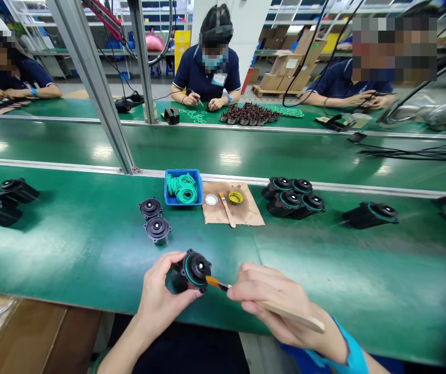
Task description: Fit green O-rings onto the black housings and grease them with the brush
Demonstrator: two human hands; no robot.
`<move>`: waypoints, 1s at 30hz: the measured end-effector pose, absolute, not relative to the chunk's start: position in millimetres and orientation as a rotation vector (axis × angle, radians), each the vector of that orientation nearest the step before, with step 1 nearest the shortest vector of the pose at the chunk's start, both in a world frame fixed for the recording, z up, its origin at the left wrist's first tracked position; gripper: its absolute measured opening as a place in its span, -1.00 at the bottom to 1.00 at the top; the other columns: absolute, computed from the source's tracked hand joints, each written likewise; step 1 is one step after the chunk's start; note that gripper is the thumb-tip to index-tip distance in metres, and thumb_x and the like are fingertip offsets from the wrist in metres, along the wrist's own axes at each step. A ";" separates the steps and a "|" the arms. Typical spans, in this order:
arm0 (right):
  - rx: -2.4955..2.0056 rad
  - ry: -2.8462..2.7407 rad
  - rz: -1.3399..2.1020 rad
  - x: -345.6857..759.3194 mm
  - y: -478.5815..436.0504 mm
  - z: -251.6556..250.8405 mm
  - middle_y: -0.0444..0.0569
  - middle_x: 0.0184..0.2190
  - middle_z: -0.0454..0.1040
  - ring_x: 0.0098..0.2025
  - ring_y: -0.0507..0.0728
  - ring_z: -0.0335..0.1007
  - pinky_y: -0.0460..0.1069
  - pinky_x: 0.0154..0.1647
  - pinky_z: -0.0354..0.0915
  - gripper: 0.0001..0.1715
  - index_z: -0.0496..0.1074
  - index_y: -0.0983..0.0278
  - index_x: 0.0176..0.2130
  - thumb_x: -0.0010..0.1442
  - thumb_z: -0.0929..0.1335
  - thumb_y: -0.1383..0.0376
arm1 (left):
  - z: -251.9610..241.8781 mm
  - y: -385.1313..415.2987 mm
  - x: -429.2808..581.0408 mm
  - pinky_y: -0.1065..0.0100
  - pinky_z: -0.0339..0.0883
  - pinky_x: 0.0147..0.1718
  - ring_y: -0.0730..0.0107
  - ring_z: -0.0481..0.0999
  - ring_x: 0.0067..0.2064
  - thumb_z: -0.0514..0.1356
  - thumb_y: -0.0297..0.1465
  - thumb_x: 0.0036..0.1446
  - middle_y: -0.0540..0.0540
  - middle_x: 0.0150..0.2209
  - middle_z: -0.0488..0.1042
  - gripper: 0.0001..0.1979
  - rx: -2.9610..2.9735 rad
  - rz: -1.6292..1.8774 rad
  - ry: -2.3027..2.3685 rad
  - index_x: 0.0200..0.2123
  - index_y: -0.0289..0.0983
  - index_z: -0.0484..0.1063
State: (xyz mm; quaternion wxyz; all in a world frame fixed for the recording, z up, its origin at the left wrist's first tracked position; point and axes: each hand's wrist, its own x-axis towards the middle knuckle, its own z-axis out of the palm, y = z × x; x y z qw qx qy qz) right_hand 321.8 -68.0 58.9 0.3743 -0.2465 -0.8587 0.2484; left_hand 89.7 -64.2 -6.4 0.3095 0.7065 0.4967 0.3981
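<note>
My left hand (163, 293) grips a black round motor housing (195, 269) with a green ring seated on its rim, held just above the near edge of the green bench. My right hand (275, 306) pinches a small wooden-handled brush (270, 306); its orange bristle tip touches the lower right rim of the housing. Two more black housings (154, 221) without green rings stand on the bench beyond my left hand. A blue tray (183, 187) holds several green rings. Behind it, a second brush (227, 209) lies on brown paper (233, 210) next to a small yellow pot (235, 197) and a white lid (211, 199).
Several ringed housings (293, 197) cluster right of the paper, one more (370, 214) farther right, others (0, 200) at far left. A slanted metal post (94, 88) rises from the bench rail. Three other people work at the far bench. Cardboard (20, 332) lies at lower left.
</note>
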 end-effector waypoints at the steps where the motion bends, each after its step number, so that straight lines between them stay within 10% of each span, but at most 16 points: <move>1: -0.640 -2.165 0.625 319.0 -68.2 59.7 -0.04 -0.47 0.46 -0.46 0.07 0.32 -0.02 -0.42 0.32 -0.74 0.36 0.26 -0.11 0.43 0.13 0.32 | -7.9 -64.4 89.7 0.19 0.44 -0.08 0.15 0.55 -0.07 0.42 -0.55 -0.19 -0.12 -0.08 0.54 -0.43 1.930 1.086 1.310 -0.05 -0.21 0.40; 22: -1.007 -1.807 0.607 290.7 -47.4 41.5 -0.07 -0.52 0.48 -0.51 -0.01 0.43 -0.15 -0.52 0.32 -0.58 0.36 0.28 -0.57 0.33 0.27 0.35 | -14.2 -68.2 87.0 0.14 0.39 -0.03 0.14 0.49 0.01 0.23 -0.58 0.14 -0.25 -0.05 0.54 -0.59 2.533 1.280 1.170 0.07 -0.32 0.36; 30: -0.931 -1.113 0.951 311.0 -49.9 37.6 -0.13 -0.59 0.43 -0.61 0.01 0.33 -0.15 -0.68 0.23 -0.72 0.41 0.26 -0.29 0.34 0.28 0.13 | -23.4 -63.2 87.9 0.23 0.49 -0.09 0.15 0.59 -0.09 0.42 -0.36 -0.08 -0.20 -0.09 0.57 -0.50 1.394 1.132 1.179 -0.03 -0.28 0.41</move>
